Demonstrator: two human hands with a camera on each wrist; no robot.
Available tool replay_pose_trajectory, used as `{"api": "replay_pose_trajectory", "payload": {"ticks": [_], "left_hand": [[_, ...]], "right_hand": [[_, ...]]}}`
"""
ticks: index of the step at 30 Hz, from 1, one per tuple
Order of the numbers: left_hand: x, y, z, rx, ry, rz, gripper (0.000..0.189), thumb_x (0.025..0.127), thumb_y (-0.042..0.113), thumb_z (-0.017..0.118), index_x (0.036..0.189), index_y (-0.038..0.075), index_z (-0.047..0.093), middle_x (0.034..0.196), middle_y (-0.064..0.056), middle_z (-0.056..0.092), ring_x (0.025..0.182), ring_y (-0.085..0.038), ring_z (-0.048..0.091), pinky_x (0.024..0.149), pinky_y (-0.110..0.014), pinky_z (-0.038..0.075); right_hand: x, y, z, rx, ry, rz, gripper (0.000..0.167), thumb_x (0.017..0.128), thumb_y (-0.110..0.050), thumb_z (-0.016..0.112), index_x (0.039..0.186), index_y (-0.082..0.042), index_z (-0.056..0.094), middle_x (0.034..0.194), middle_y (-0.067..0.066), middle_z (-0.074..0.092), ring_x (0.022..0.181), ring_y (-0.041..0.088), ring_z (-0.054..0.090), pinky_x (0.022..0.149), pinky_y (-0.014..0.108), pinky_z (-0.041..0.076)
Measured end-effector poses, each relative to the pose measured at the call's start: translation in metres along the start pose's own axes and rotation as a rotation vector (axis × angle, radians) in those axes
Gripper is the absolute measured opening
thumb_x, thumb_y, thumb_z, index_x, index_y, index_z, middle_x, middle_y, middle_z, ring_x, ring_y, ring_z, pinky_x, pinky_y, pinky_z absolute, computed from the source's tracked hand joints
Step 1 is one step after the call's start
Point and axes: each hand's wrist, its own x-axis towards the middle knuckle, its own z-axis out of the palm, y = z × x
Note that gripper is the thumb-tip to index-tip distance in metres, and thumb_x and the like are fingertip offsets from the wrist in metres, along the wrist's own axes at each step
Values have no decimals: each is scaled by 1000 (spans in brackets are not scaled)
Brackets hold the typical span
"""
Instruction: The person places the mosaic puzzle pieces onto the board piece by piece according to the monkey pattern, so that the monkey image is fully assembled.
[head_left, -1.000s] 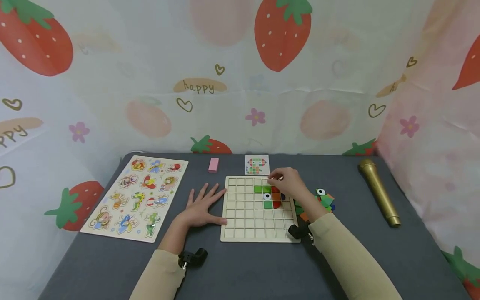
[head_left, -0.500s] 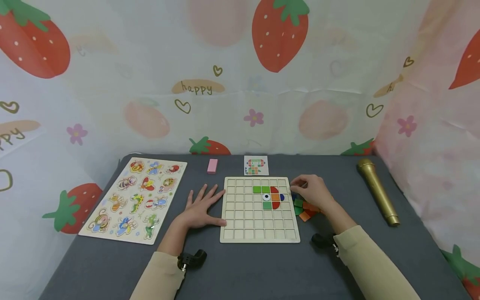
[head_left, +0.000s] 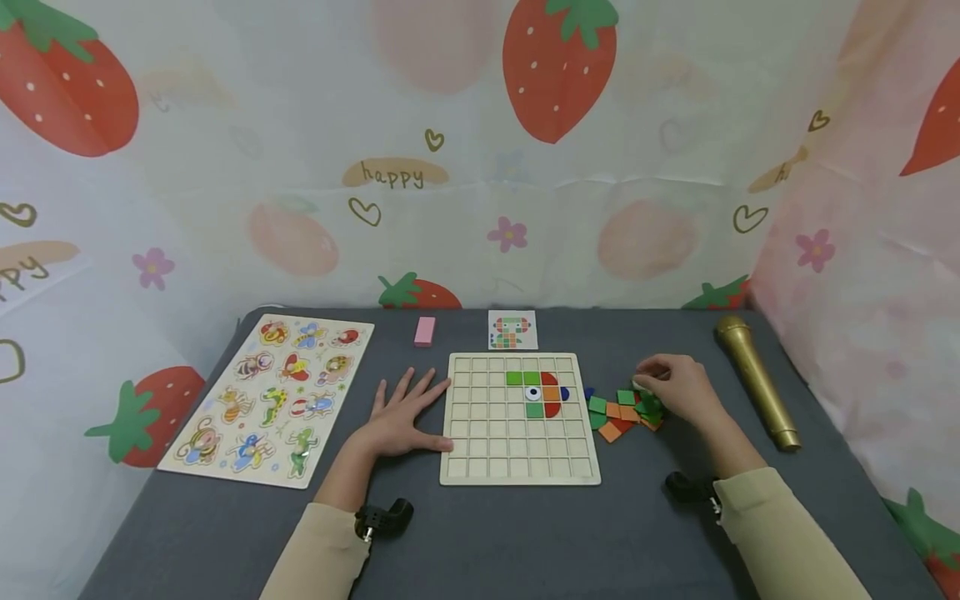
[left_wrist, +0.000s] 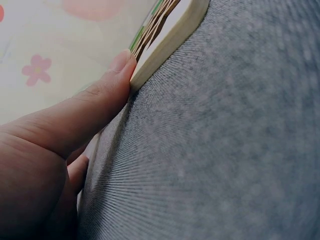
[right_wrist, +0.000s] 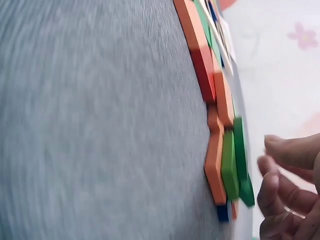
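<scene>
The left hand (head_left: 401, 421) is spread, its thumb touching the board (head_left: 500, 429) at the left edge; a strong push could slide the board. The right hand (head_left: 681, 387) bends over the loose tiles (head_left: 628, 413), right of the board; whether it pinches one, I cannot tell. These overlap, so brushing could topple some. In front of the board, room is wide.

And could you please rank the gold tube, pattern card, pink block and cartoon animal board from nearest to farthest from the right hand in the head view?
1. Gold tube, right of the right hand.
2. Pattern card, back centre.
3. Pink block, left of the card.
4. Cartoon animal board, far left.
</scene>
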Motion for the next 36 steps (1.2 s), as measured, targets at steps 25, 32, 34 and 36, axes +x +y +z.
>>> {"api": "replay_pose_trajectory", "payload": {"ticks": [25, 32, 34, 36], "left_hand": [[-1, 1, 0, 10, -3, -8, 107, 76, 66, 78, 162, 31, 25, 171, -4, 11, 157, -36, -6, 118, -68, -13], [-1, 3, -2, 13, -3, -17, 107, 76, 66, 78, 162, 31, 25, 171, -4, 12, 157, -36, -6, 119, -67, -12], [-1, 4, -2, 12, -2, -17, 107, 76, 65, 78, 162, 30, 25, 171, -4, 12, 157, -36, -6, 119, -67, -12], [-2, 4, -2, 10, -3, -18, 107, 76, 65, 78, 162, 30, 25, 171, -4, 12, 157, -36, -6, 119, -67, -12]], "right_hand": [[6, 4, -3, 37, -178, 107, 23, 96, -23, 69, 99, -1, 69, 92, 11, 68, 80, 21, 61, 67, 33, 49], [8, -1, -5, 90, -181, 134, 30, 98, -30, 68, 101, 0, 67, 88, 11, 69, 76, 21, 63, 67, 32, 49], [9, -3, -5, 95, -176, 143, 33, 98, -34, 67, 99, -1, 66, 88, 10, 69, 76, 21, 63, 67, 32, 49], [9, -6, -5, 104, -173, 142, 35, 98, -37, 66, 99, -2, 65, 88, 10, 69, 75, 21, 64, 67, 32, 49]]}}
